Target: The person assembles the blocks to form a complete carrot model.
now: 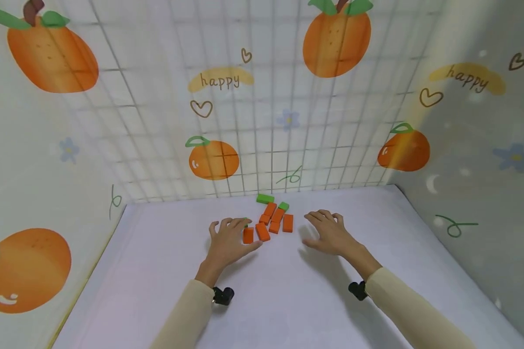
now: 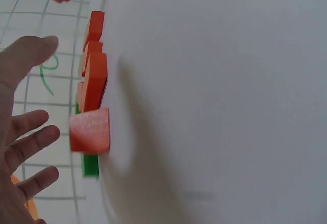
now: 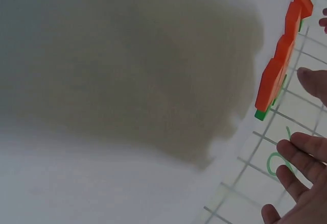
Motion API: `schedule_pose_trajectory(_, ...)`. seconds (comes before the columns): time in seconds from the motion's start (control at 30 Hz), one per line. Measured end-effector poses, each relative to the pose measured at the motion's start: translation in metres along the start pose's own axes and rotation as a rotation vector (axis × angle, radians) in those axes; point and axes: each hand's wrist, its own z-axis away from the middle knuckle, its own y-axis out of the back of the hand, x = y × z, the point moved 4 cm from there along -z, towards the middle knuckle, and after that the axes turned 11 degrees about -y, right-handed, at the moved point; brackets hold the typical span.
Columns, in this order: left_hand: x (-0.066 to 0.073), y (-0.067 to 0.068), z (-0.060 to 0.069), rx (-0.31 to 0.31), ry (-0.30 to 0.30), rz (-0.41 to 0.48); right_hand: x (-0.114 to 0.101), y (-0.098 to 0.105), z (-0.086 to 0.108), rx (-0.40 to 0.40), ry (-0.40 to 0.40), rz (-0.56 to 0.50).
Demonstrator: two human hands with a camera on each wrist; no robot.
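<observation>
Several orange blocks lie in a loose cluster on the white tabletop, among them a front-left orange block (image 1: 248,236) and a rightmost orange block (image 1: 288,223). Behind them are a long green block (image 1: 265,198) and a smaller green block (image 1: 284,206). My left hand (image 1: 230,246) hovers at the cluster's left side, fingers spread and thumb apart, holding nothing. A green piece (image 1: 246,222) by its fingertips is mostly hidden; in the left wrist view green (image 2: 90,166) shows beside the nearest orange block (image 2: 90,131). To the right, my right hand (image 1: 329,235) hangs above the table, fingers loosely bent, holding nothing.
A white tabletop (image 1: 270,300) extends toward me. Behind it hangs a pale curtain (image 1: 262,126) with a grid and printed oranges; similar printed sheets stand left and right. Each wrist carries a small black camera, such as the left camera (image 1: 223,295).
</observation>
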Motion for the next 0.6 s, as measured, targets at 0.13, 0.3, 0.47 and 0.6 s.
schedule_pose_trajectory(0.13,0.008,-0.012,-0.015,-0.042,-0.015,-0.034,-0.006,-0.009,-0.018,-0.021,-0.027,-0.009)
schedule_pose_trajectory(0.3,0.014,-0.023,-0.022,-0.060,-0.012,-0.046,-0.006,-0.016,-0.028,-0.053,-0.037,-0.013)
schedule_pose_trajectory(0.47,0.013,-0.030,-0.030,-0.036,-0.035,0.065,-0.005,-0.018,-0.032,-0.051,-0.066,-0.016)
schedule_pose_trajectory(0.6,0.005,-0.036,-0.032,-0.033,-0.036,0.094,-0.007,-0.021,-0.033,-0.064,-0.057,-0.016)
